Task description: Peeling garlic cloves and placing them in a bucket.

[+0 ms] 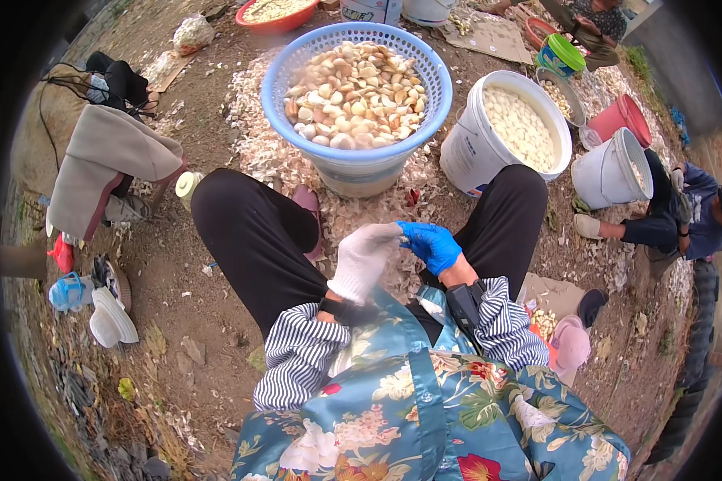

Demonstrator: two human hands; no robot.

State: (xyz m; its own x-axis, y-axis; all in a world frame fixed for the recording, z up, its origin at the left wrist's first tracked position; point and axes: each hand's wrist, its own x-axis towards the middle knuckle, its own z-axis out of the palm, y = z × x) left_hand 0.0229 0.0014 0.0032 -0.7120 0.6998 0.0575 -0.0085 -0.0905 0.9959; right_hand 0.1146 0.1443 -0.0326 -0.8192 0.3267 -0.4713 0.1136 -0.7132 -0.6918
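My left hand (364, 260), in a white knit glove, meets my right hand (431, 246), in a blue rubber glove, between my knees. Their fingertips come together, and any small thing pinched there is hidden. Just beyond them a blue perforated plastic basket (269, 111) sits on a pale bucket (361, 179). It holds many garlic cloves (361, 96), most with brownish skin on. To its right a white bucket (462, 147), tilted in view, is filled nearly to the rim with peeled white cloves (517, 129).
Garlic skins (253, 114) litter the ground. A red basin (280, 21) stands farther back. On the right are a white pail (604, 174), a red bucket (623, 120) and a seated person (701, 204). A draped grey cloth (111, 150) and a lidded jar (188, 185) are at left.
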